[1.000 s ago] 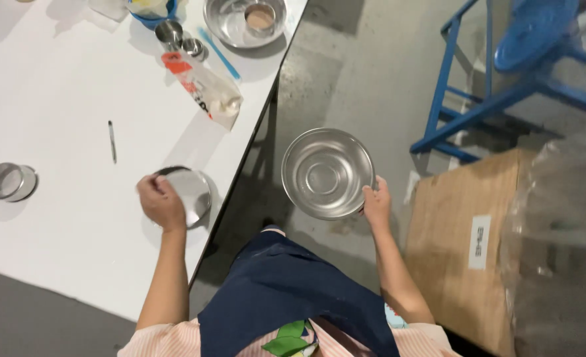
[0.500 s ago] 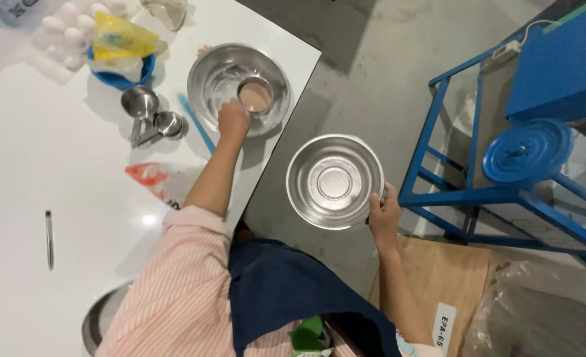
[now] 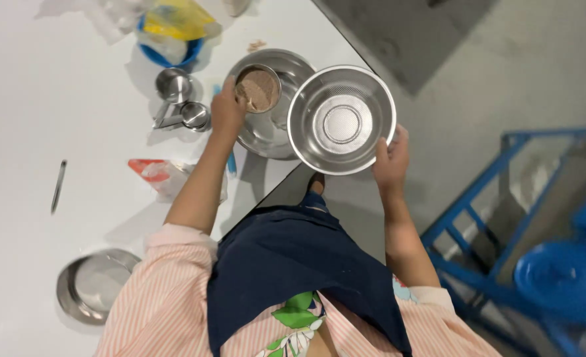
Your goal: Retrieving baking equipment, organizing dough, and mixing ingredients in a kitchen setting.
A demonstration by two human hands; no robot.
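- Head view: white table (image 3: 35,132), grey floor beside.
- Left hand (image 3: 227,112) gripping small sieve (image 3: 258,88) of brownish powder, over large steel bowl (image 3: 270,106).
- Right hand (image 3: 391,158) grasping empty steel bowl (image 3: 341,119), right of large steel bowl, overlapping its rim, off table edge.

A single camera sits on the person's head and looks almost straight down, near enough that the pink striped sleeves and dark blue apron (image 3: 293,277) fill the lower middle of the frame. The white rectangular table (image 3: 41,119) takes up the left half, its edge running diagonally, and grey concrete floor (image 3: 478,73) with a blue metal frame (image 3: 478,218) takes the right. There is no second view to overlap with.
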